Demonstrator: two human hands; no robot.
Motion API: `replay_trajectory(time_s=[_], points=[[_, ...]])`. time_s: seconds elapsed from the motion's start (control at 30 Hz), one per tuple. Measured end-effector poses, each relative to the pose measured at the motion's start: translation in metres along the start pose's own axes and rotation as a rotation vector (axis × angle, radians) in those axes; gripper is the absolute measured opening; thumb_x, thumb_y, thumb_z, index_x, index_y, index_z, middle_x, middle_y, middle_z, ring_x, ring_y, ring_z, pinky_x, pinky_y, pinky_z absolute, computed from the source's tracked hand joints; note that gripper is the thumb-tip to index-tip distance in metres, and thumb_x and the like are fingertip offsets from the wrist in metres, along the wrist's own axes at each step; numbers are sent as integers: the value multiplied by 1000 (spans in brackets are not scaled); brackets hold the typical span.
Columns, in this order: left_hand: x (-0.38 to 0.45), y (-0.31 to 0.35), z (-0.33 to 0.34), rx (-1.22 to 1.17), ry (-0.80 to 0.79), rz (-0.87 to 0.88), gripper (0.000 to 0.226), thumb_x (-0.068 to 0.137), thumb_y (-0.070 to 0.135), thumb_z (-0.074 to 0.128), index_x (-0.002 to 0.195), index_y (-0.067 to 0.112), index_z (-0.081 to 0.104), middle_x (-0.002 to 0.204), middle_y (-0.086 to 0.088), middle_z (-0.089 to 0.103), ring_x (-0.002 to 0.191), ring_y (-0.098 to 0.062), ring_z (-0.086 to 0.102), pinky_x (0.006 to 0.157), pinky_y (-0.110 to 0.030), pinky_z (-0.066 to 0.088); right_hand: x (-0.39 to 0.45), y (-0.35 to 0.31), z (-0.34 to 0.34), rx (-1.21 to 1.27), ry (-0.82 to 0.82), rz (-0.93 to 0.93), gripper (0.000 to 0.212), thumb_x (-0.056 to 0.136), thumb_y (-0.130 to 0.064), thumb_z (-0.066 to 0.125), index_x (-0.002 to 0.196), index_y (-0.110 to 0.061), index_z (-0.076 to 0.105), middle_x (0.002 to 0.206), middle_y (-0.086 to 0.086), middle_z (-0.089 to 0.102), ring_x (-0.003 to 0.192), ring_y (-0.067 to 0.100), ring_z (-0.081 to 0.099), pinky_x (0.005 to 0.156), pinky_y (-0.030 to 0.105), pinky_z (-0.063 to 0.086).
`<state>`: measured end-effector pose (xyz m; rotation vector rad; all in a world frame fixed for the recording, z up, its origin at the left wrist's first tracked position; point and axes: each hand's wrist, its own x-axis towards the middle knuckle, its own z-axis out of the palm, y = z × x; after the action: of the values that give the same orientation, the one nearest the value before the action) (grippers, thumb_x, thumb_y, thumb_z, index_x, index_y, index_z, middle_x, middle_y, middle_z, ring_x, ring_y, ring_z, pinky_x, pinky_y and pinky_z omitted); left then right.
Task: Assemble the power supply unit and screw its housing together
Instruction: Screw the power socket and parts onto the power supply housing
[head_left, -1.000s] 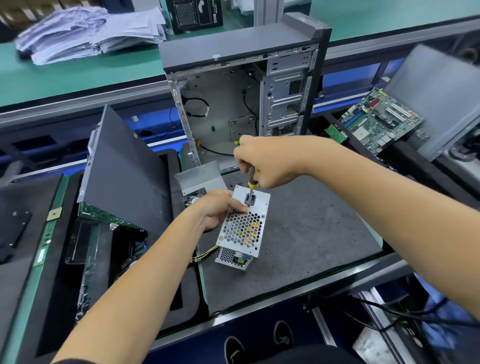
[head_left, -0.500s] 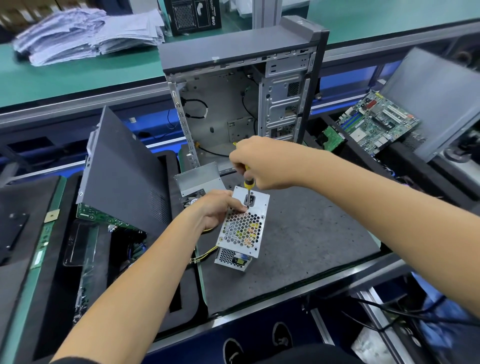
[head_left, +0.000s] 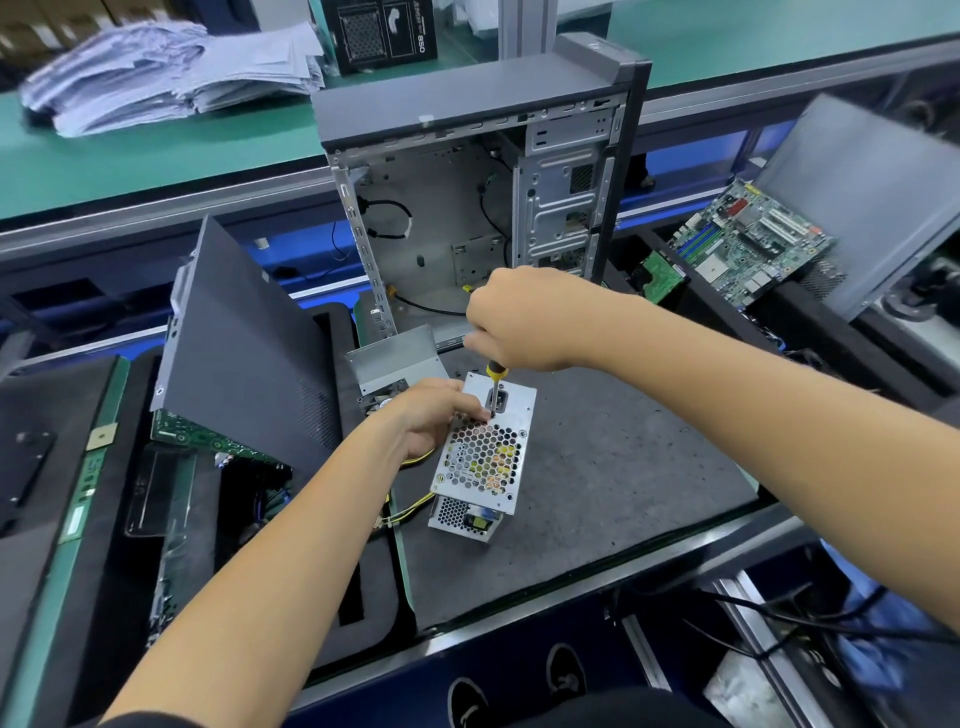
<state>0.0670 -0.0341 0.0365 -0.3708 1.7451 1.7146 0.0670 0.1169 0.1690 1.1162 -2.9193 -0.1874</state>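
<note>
1. Right hand (head_left: 524, 319) is fisted round the yellow-and-black handled screwdriver (head_left: 494, 387), shaft almost vertical, tip down on the PSU face just left of the black socket.
2. Left hand (head_left: 434, 415) grips the near-left edge of the silver metal power supply box w/ honeycomb vent (head_left: 485, 452), fingertips pinched right by the driver tip. Prob steadying a screw, can't actually see one tho.
3. Vs a sec ago: the fist slid a bit left and the tip went from the socket cutout to the spot by those fingertips. Reads to me like he's just seating on a screw, so fastening is only starting.
4. PSU sits mid grey foam mat (head_left: 623, 493), standing tilted, vent face up towards him. Long axis runs near-to-far, socket end away towards the open grey PC tower case (head_left: 467, 208), yellow wires trailing out near-left.
</note>
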Motion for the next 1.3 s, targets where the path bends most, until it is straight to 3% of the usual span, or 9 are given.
replay_trajectory(time_s=[0.17,0.33,0.43,0.6,0.67,0.8,1.03,1.2,1.3], points=[[2,-1,-1,4,2,10,18,80,-11,59,81,7,62,73,-12,70,61,-20,67,57,-29,56,-1,6,-4,167,-149,-63,11,89,-18,53,88,-17,42,93,2,44,65,13,44,50,28,27],[2,-2,-1,23,7,16,18,79,-10,61,81,8,61,73,-11,70,61,-19,66,57,-27,55,1,0,-3,37,-25,-11,33,96,-30,48,68,-19,34,69,0,36,69,27,47,55,32,34],[2,-1,-2,15,2,15,19,80,-10,60,82,8,62,74,-11,70,61,-19,67,55,-27,55,-2,1,-2,14,-17,16,28,98,-39,42,84,-15,42,70,0,34,67,26,44,53,31,28],[2,-1,-1,19,-10,20,18,80,-10,60,80,8,62,72,-10,71,59,-17,68,51,-26,53,-7,6,-4,292,-121,-98,18,85,-6,55,91,-18,43,83,-6,41,68,12,42,53,26,26],[3,-1,-2,22,-11,18,18,80,-10,60,84,7,62,73,-10,71,60,-18,68,53,-26,54,-5,4,-3,182,-39,-62,12,88,-18,58,84,-20,47,80,-3,42,74,19,45,55,29,30],[4,-1,-2,33,2,29,18,79,-10,61,83,8,60,75,-11,70,61,-19,67,53,-25,53,-6,4,0,10,-2,43,39,97,-39,43,66,-17,32,67,1,33,60,23,39,52,31,28],[5,-3,-1,29,-10,70,20,79,-12,60,81,7,63,70,-10,71,58,-18,67,50,-25,53,-11,6,-4,256,-127,-108,12,89,-12,54,91,-17,43,92,-1,38,76,19,46,51,21,25],[5,-3,-3,35,-19,73,20,79,-11,60,87,6,63,74,-11,72,60,-19,68,52,-26,54,-6,5,-1,1,-48,-8,39,100,-31,39,65,-16,31,67,3,33,64,25,44,46,29,19],[5,-3,-3,17,-36,75,20,80,-12,59,89,6,65,76,-12,72,60,-20,68,52,-25,54,-9,9,-1,56,-110,21,36,99,-40,40,72,-17,34,75,2,37,58,18,39,48,31,23]])
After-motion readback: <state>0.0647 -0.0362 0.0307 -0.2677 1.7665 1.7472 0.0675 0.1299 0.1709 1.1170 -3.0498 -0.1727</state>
